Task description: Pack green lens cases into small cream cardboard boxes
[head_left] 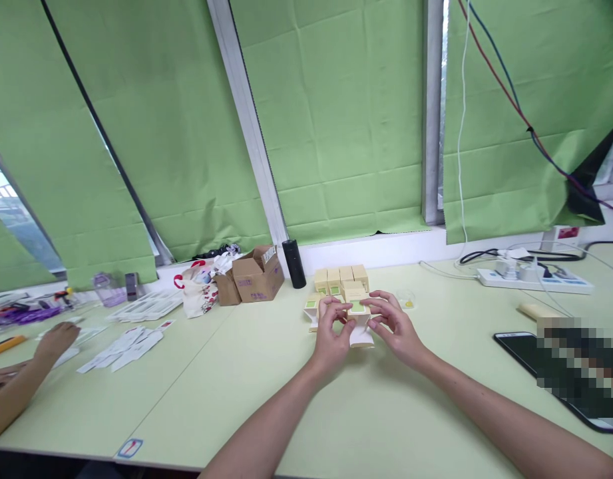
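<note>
Between my two hands is a small cream paper box with a green label, its white-lined flap hanging open toward me. My left hand grips its left side with thumb and fingers. On the opposite side, the fingers of my right hand are bent around the box edge. Just behind stand several similar cream boxes in a row. Another small box with a green label and an open flap sits beside my left hand. A clear round piece lies to the right of my right hand.
A black cylinder and a cardboard box stand at the back. White power strip and cables lie back right; a large phone is nearer. At left, another person's hand works near white paper slips.
</note>
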`<state>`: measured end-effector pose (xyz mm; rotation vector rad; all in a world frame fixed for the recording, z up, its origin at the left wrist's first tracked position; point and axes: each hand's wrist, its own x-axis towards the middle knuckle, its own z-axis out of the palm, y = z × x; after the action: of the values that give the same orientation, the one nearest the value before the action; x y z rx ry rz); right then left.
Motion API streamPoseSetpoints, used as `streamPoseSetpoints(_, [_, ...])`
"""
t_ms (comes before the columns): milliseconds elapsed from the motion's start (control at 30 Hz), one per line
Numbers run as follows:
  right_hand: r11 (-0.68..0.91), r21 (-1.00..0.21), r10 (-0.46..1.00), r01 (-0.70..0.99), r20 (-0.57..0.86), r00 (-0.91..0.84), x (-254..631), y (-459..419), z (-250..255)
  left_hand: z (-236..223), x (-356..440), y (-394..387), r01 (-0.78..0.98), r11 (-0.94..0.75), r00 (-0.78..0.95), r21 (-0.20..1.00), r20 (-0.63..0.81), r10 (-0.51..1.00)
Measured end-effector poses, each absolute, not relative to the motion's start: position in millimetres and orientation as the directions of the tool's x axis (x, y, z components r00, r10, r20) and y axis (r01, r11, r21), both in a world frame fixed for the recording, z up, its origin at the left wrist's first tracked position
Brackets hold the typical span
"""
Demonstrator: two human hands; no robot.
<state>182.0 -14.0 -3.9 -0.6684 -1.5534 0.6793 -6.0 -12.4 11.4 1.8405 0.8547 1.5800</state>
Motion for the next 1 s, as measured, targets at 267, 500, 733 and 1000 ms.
streamPoseSetpoints(267, [0.638, -0.769, 0.77, 0.043, 0.636, -0.059, 178.5, -15.0, -4.1, 13.1, -6.0, -15.2, 0.147, -0.641, 0.112, 0.754, 0.631, 0.768])
streamPoseSetpoints(500, [0.623, -0.78, 0.782, 0.057, 0.622, -0.045, 177.4, -12.9, -6.5, 10.1, -6.5, -16.2, 0.21, -0.651, 0.129, 0.729, 0.64, 0.758])
streamPoseSetpoints(733, [0.61, -0.791, 0.791, 0.037, 0.611, 0.01, 177.4, -10.4, -4.7, 12.5, -10.9, -16.8, 0.239, -0.721, 0.239, 0.65, 0.681, 0.693])
streamPoseSetpoints(1000, [0.613, -0.789, 0.787, 0.032, 0.614, 0.054, 181.7, -5.3, -5.9, 12.7, -16.0, -13.5, 0.166, -0.766, 0.442, 0.621, 0.647, 0.621])
